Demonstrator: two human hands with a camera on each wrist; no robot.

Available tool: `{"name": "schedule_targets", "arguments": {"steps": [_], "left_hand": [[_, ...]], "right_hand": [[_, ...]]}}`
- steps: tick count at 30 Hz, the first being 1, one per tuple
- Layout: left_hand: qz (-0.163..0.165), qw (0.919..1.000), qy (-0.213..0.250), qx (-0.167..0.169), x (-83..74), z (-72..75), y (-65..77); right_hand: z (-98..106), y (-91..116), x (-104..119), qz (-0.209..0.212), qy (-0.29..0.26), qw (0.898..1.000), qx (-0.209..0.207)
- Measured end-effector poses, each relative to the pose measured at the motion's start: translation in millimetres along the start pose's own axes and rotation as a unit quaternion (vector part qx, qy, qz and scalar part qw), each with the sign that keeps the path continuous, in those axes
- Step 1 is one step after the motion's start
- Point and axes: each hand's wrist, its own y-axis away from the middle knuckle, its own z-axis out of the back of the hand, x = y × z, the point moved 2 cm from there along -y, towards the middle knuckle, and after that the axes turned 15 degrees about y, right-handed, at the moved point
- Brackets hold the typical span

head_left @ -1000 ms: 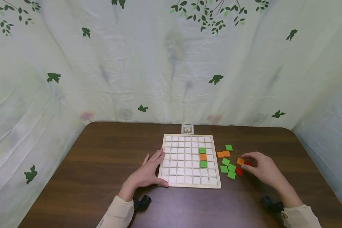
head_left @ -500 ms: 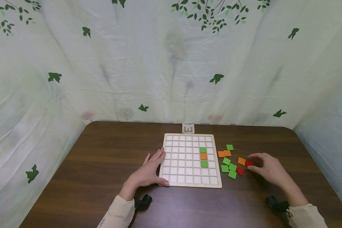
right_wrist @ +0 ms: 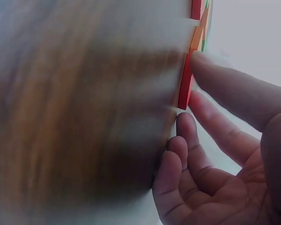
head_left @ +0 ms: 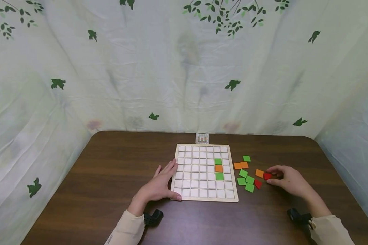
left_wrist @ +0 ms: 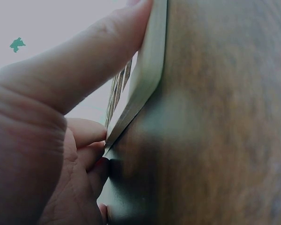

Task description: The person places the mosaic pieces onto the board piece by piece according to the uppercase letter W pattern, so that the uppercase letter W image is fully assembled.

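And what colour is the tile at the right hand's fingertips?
Red; the tile shows best in the right wrist view.

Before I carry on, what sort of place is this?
Probably a curtained-off tabletop work booth: leaf-printed white fabric hangs behind and beside a dark wood-look table bearing a gridded board and loose coloured tiles.

The place looks like a small curtained recording booth; in which kind of building it stands, I cannot tell. Behind the wide dark-brown wooden table (head_left: 125, 163) hangs a pale wrinkled fabric curtain (head_left: 159, 68), printed with dark-green birds (head_left: 232, 85) and leafy branches (head_left: 219, 19). Similar cloth encloses the table's left and right sides. Above its near part, small black devices (head_left: 153, 218) are worn beside cream cloth sleeves (head_left: 127, 228)
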Motion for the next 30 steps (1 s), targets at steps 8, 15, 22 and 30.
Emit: {"name": "schedule_targets", "arguments": {"steps": [8,15,22,30], "left_hand": [[0.004,1.0,0.001,0.0,-1.0,0.2,0.8],[0.008,1.0,-0.002,-0.002,-2.0,0.1,1.6],[0.006,1.0,-0.003,-0.002,-1.3,-0.3,0.9],[0.006,1.0,-0.005,-0.002,-1.0,-0.3,1.2]], "right_hand": [[-0.5,-4.3,-0.3,0.01,0.008,1.0,0.01],[-1.7,-4.9,-1.2,0.018,0.015,1.0,0.016],[-1.5,-4.9,0.1,0.036,0.027,0.999,0.012],[-0.1,-4.9,1.1,0.055,0.042,0.998,-0.002]]}}
